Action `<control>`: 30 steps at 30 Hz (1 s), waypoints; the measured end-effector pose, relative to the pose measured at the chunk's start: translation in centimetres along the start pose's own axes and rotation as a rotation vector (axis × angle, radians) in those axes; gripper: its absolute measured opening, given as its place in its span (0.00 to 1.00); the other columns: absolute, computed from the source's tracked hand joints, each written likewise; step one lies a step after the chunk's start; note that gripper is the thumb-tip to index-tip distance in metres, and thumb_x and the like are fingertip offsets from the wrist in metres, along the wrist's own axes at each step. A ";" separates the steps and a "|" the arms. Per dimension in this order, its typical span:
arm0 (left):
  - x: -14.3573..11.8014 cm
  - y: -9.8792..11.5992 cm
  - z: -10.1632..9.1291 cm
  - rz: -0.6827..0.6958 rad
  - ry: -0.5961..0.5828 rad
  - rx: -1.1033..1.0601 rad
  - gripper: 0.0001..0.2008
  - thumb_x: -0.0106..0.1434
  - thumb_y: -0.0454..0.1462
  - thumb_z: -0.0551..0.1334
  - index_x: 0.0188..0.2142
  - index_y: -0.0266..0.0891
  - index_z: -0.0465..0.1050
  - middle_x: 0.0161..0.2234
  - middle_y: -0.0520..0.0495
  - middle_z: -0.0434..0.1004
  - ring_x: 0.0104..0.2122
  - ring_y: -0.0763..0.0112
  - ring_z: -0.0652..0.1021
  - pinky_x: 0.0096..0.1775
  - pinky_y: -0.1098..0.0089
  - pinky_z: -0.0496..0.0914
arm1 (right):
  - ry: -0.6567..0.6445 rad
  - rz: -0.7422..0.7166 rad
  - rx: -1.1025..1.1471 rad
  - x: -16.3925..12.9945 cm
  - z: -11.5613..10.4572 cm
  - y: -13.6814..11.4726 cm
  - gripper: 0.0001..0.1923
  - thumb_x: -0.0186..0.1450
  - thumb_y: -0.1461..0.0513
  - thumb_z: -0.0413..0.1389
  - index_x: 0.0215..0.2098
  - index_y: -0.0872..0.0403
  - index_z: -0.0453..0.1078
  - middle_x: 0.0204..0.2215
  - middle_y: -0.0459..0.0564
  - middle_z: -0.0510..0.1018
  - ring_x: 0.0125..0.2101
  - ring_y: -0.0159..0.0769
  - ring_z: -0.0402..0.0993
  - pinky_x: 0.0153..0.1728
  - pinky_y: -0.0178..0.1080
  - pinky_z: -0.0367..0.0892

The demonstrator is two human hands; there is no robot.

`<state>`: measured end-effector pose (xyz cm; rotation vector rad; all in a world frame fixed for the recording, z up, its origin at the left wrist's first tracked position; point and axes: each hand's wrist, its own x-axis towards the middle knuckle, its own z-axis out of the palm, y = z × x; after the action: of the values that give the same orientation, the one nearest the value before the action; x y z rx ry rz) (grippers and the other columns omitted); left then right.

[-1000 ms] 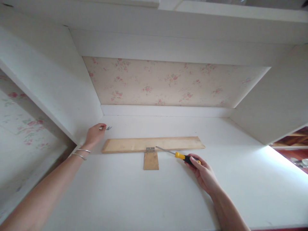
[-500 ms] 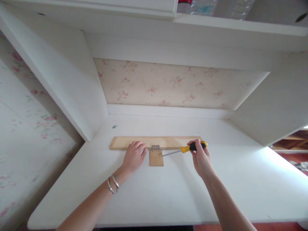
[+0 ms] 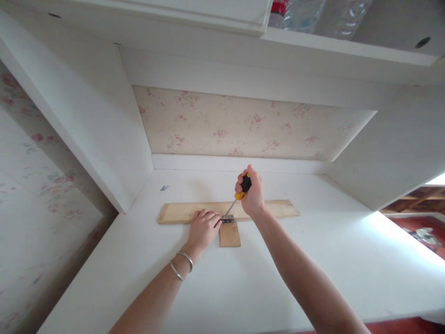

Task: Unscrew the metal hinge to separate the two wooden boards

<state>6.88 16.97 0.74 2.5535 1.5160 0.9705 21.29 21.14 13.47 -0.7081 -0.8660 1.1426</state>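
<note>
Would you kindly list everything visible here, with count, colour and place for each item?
Long wooden strip: one, pale wood, lying across the middle of the desk.
Small wooden piece: one, pale wood, just in front of the strip.
Hinge: one, silver, where the two wooden pieces meet.
Screwdriver: one, yellow and black handle, tip at the hinge.
Screws: small grey cluster, number unclear, back left of the desk.
Desk: one, white.
Bottles: clear plastic, on the upper shelf.
Bracelets: two, silver, left wrist.
Left hand: resting on the strip beside the hinge.
Right hand: gripping the screwdriver.
</note>
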 end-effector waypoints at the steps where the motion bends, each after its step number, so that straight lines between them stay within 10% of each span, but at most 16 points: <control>1: 0.0 -0.1 0.0 -0.001 0.000 0.005 0.09 0.65 0.36 0.56 0.39 0.46 0.75 0.39 0.45 0.78 0.41 0.62 0.72 0.44 0.57 0.62 | -0.004 -0.004 -0.025 0.1 0.4 0.4 0.20 0.57 0.46 0.57 0.25 0.52 0.59 0.19 0.38 0.64 0.13 0.22 0.57 0.12 0.29 0.52; 30: -0.2 -0.3 -0.3 0.013 -0.002 0.019 0.07 0.64 0.37 0.58 0.37 0.44 0.76 0.35 0.50 0.78 0.38 0.66 0.70 0.42 0.63 0.59 | -0.076 -0.087 -0.417 0.1 3.8 3.5 0.20 0.59 0.46 0.54 0.23 0.51 0.57 0.15 0.38 0.62 0.13 0.24 0.54 0.14 0.31 0.50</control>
<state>6.38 16.88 0.82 2.5804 1.5172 0.9584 16.38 22.34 12.43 -0.9609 -1.2068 0.9232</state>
